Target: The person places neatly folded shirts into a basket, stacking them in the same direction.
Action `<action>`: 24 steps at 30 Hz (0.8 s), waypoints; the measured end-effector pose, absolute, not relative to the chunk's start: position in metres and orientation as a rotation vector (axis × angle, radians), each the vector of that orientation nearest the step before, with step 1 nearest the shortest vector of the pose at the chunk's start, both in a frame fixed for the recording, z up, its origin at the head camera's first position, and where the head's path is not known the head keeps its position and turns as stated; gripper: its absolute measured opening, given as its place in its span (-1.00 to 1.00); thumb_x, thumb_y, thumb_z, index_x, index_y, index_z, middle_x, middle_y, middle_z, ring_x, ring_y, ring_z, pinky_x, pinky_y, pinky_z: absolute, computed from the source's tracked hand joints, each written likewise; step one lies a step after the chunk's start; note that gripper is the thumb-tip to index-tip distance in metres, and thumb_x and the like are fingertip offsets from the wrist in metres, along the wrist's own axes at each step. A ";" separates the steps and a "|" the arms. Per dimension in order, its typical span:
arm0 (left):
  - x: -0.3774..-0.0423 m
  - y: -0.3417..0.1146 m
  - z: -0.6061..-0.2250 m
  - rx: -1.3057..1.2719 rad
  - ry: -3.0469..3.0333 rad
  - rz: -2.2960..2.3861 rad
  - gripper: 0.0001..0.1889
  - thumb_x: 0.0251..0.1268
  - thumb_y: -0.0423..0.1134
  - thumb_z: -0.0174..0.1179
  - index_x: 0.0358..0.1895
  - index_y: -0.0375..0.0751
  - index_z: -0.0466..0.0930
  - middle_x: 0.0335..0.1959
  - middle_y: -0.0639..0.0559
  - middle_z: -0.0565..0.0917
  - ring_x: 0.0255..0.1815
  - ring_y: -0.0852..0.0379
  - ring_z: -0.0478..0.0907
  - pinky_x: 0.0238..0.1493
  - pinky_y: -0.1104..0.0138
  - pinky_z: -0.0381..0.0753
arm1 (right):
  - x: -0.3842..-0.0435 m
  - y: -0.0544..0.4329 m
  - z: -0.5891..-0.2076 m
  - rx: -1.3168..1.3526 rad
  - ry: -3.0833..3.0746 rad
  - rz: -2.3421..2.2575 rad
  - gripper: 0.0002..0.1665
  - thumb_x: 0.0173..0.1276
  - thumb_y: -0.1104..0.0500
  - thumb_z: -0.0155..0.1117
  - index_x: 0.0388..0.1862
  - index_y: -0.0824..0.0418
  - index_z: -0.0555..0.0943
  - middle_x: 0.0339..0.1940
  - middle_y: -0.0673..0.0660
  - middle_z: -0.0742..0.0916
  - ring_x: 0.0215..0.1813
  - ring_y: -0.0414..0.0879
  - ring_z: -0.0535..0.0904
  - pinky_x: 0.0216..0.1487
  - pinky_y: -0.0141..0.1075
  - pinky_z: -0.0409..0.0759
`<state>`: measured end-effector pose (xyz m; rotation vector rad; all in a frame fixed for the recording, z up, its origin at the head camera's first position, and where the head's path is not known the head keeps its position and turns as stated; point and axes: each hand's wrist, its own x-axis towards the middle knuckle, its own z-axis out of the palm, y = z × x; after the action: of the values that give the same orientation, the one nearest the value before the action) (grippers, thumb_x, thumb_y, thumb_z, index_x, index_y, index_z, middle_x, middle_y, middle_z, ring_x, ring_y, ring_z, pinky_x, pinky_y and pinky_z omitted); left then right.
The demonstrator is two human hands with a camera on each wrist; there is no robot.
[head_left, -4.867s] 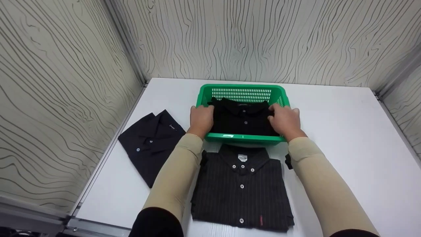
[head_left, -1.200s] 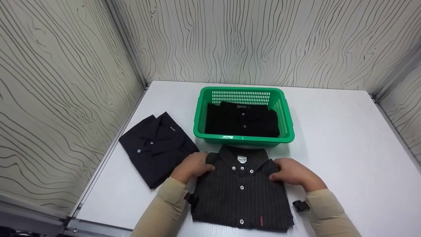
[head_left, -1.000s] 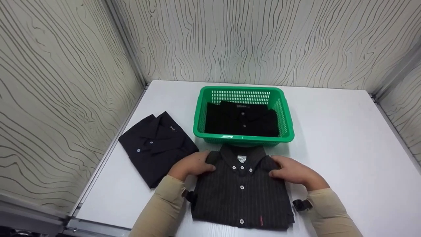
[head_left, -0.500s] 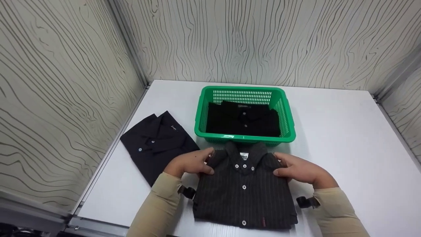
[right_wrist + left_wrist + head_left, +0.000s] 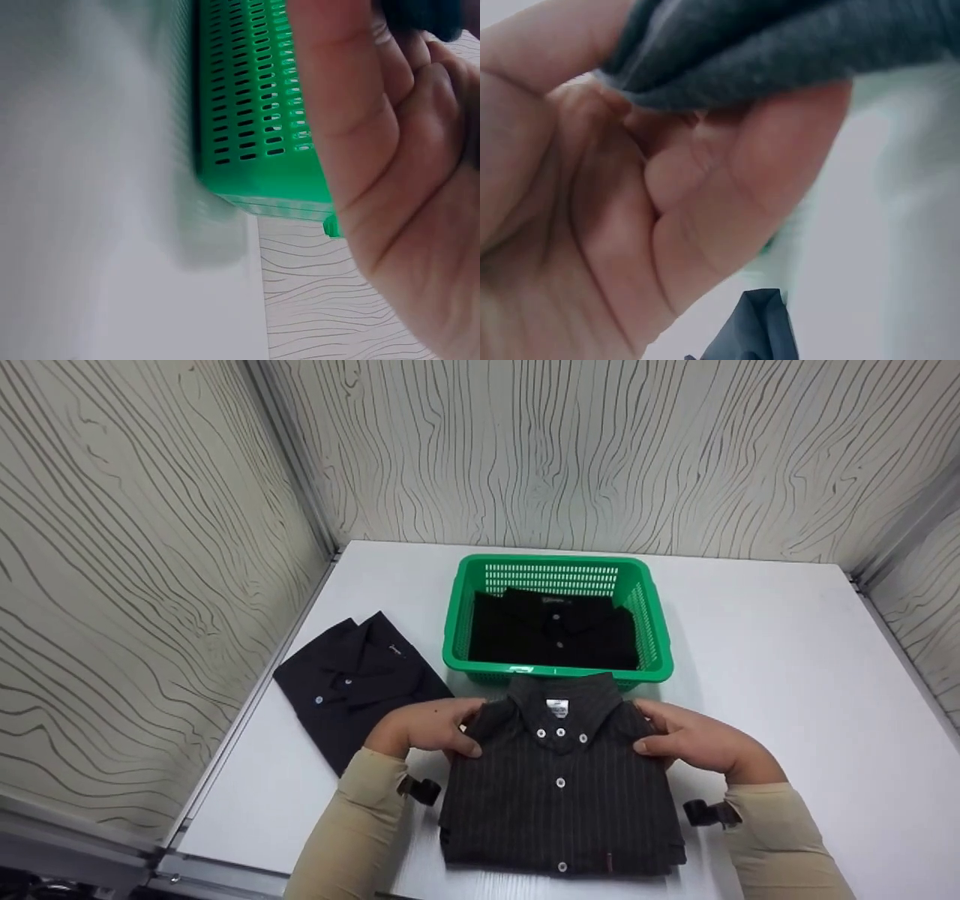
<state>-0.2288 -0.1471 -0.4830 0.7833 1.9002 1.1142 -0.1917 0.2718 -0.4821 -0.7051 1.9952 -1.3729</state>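
Note:
A folded dark pinstriped shirt with white buttons and a small red tag is held by its two upper corners, its collar end raised off the table. My left hand pinches the left shoulder, thumb on top and fingers underneath; the left wrist view shows the folded cloth between them. On the other side my right hand pinches the right shoulder the same way. Just beyond the collar stands a green basket, with a folded black shirt lying inside.
A folded navy shirt lies askew on the white table, left of the basket and close to my left forearm. Patterned wall panels close off the back and sides.
Earlier both hands gripped the basket's sides; since then they have come down to the pinstriped shirt. Over the last second its collar end has risen, overlapping the basket's front rim in view.

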 end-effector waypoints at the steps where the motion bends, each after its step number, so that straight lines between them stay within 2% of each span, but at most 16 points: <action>1: -0.229 -0.148 -0.482 0.787 1.902 1.114 -0.52 0.30 -0.38 0.29 0.25 -0.03 0.42 0.01 0.00 0.60 -0.13 0.06 0.67 -0.27 0.16 0.72 | -0.192 0.272 -0.482 -0.708 1.992 -1.379 -0.60 0.52 0.27 0.13 0.26 0.33 0.36 -0.14 0.28 0.74 -0.18 0.09 0.74 -0.23 -0.07 0.72; 14: -0.232 -0.152 -0.473 0.783 1.863 1.175 -0.50 0.29 -0.37 0.29 0.28 -0.10 0.41 -0.04 -0.03 0.66 -0.17 0.03 0.69 -0.26 0.17 0.71 | -0.191 0.279 -0.474 -0.707 2.054 -1.411 -0.44 0.55 0.26 0.11 0.42 0.38 0.22 -0.05 0.29 0.71 -0.12 0.04 0.72 -0.18 -0.09 0.71; 24: -0.242 -0.158 -0.462 0.832 1.883 1.218 -0.45 0.30 -0.32 0.27 0.33 -0.14 0.32 0.02 -0.05 0.62 -0.12 0.04 0.66 -0.17 0.19 0.68 | -0.194 0.277 -0.471 -0.680 2.154 -1.514 -0.45 0.58 0.24 0.08 0.44 0.34 0.20 0.09 0.32 0.66 -0.02 0.05 0.69 -0.09 -0.11 0.70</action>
<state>-0.2415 -0.1576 -0.4615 0.8319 1.8829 1.2175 -0.1937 0.2768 -0.4705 -0.6804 2.1540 -1.5144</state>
